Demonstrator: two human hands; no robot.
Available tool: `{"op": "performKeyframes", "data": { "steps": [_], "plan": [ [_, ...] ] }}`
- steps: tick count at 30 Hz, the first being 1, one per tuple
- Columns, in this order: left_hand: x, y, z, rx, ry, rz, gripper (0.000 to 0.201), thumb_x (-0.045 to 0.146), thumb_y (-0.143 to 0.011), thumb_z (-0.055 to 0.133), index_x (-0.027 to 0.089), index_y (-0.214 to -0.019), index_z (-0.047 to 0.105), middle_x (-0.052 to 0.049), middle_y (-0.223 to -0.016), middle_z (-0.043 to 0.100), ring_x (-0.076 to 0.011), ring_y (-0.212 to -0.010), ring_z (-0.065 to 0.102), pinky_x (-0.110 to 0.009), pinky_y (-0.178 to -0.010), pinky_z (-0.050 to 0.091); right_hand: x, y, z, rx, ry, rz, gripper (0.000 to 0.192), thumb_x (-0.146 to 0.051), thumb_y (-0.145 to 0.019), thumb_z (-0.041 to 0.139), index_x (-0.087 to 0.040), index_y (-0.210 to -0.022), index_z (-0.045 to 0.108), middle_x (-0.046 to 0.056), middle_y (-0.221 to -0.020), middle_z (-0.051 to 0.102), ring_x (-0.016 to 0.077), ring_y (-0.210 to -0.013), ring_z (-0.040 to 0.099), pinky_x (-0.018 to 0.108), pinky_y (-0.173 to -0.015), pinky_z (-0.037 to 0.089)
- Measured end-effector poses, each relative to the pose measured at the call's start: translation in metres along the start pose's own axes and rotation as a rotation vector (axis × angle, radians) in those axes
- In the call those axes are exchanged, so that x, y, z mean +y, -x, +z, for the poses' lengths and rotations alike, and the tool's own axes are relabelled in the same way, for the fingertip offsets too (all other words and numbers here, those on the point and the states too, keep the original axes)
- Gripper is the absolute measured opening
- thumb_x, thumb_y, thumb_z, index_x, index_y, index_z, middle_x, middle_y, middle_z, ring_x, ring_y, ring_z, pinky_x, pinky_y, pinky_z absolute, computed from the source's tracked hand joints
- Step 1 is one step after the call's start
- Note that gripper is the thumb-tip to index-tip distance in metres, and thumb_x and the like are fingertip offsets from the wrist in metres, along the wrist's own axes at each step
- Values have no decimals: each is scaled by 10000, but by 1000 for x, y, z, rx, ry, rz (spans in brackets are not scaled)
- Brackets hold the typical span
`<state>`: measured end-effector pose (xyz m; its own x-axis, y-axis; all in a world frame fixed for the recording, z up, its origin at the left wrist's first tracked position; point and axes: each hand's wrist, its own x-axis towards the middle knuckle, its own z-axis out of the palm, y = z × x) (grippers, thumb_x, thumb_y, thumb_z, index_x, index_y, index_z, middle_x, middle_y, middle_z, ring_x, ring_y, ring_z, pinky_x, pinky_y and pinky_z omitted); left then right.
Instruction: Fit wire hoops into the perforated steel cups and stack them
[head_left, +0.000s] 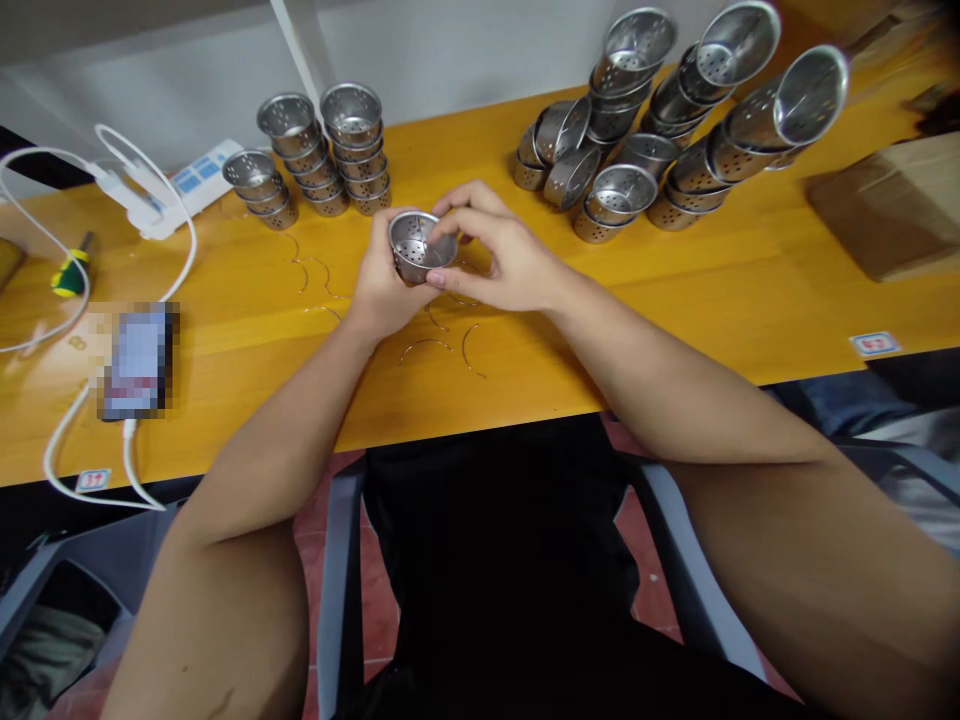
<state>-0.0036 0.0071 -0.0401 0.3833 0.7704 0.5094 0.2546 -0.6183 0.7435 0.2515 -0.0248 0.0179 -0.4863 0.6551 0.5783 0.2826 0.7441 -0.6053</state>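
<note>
A small perforated metal cup is held over the middle of the yellow wooden table. My left hand grips it from below and behind. My right hand rests on its rim, fingers curled over the open top. Several thin curved wire pieces lie on the table just beneath and in front of my hands.
Three upright stacks of the same cups stand at the back left. A large toppled pile of cups lies at the back right. A phone, white cables, a power strip and a screwdriver are on the left. A cardboard box sits far right.
</note>
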Motion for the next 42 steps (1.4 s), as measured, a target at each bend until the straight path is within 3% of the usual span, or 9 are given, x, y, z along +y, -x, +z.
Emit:
{"op": "performKeyframes", "data": {
  "steps": [4, 9, 13, 15, 19, 22, 26, 32, 42],
  "plan": [
    [-10, -3, 1, -26, 37, 31, 1177, 1060, -800, 920, 357, -1599, 418, -97, -1554, 685, -322, -1375, 713, -631, -1180, 601, 1, -1, 4, 25, -5, -47, 857, -770, -1018, 959, -276, -1666, 690, 185, -1661, 696, 436, -1550, 671, 624, -1354, 597],
    [-16, -4, 5, -55, 9, 76, 1247, 1027, -788, 949, 377, -1690, 384, -139, -1706, 619, -386, -1532, 684, -676, -1241, 640, 1, -1, 0, 13, 8, -11, 913, -659, -930, 1067, -296, -1679, 692, 188, -1704, 716, 466, -1581, 685, 630, -1360, 617],
    [-26, -4, 7, -42, 38, 151, 1360, 892, -728, 1090, 479, -1779, 332, -167, -1755, 620, -375, -1350, 761, -558, -919, 753, 8, -1, -34, 126, 101, -36, 863, -601, -889, 1112, -296, -1615, 758, 141, -1609, 800, 419, -1404, 784, 528, -1280, 658],
    [-26, -5, 4, 7, 13, 160, 1225, 816, -787, 1094, 495, -1750, 408, -147, -1725, 649, -342, -1272, 784, -511, -881, 747, 11, 1, -63, 197, 279, -38, 793, -570, -969, 1022, -186, -1619, 780, 152, -1543, 819, 371, -1414, 774, 412, -1256, 599],
    [-10, -7, -7, 141, -130, 118, 909, 855, -959, 930, 409, -1652, 546, -135, -1737, 620, -385, -1502, 737, -576, -1188, 696, 0, 4, -115, 276, 642, 436, 863, -1, -807, 981, -13, -1635, 736, 264, -1699, 627, 384, -1629, 660, 414, -1425, 465],
    [0, -9, -16, 185, -216, 175, 843, 905, -1003, 837, 402, -1617, 553, -126, -1757, 615, -384, -1601, 658, -655, -1323, 623, -17, 5, -133, 400, 737, 839, 891, 146, -858, 946, 19, -1697, 673, 282, -1769, 533, 339, -1681, 640, 369, -1437, 454],
    [-5, -10, -27, 204, -250, -4, 922, 955, -921, 892, 364, -1546, 557, -119, -1804, 601, -404, -1758, 495, -738, -1491, 434, -34, 5, -136, 353, 764, 1089, 862, 55, -967, 968, -64, -1762, 657, 279, -1851, 478, 331, -1708, 640, 412, -1439, 499],
    [-19, -10, -34, 185, -324, -82, 1054, 1096, -931, 707, 306, -1600, 511, -130, -1797, 588, -354, -1839, 381, -713, -1539, 358, -39, 7, -134, 222, 733, 1103, 856, -149, -1038, 1025, -68, -1801, 646, 304, -1905, 443, 337, -1728, 637, 339, -1462, 440],
    [-33, -10, -36, 167, -266, -91, 900, 577, -870, 1093, 357, -1576, 580, -151, -1819, 549, -467, -1850, 444, -712, -1633, 293, -31, 6, -132, 184, 718, 1053, 791, -246, -1042, 1047, -74, -1748, 733, 318, -1837, 541, 385, -1715, 646, 424, -1433, 459]
  ]
}}
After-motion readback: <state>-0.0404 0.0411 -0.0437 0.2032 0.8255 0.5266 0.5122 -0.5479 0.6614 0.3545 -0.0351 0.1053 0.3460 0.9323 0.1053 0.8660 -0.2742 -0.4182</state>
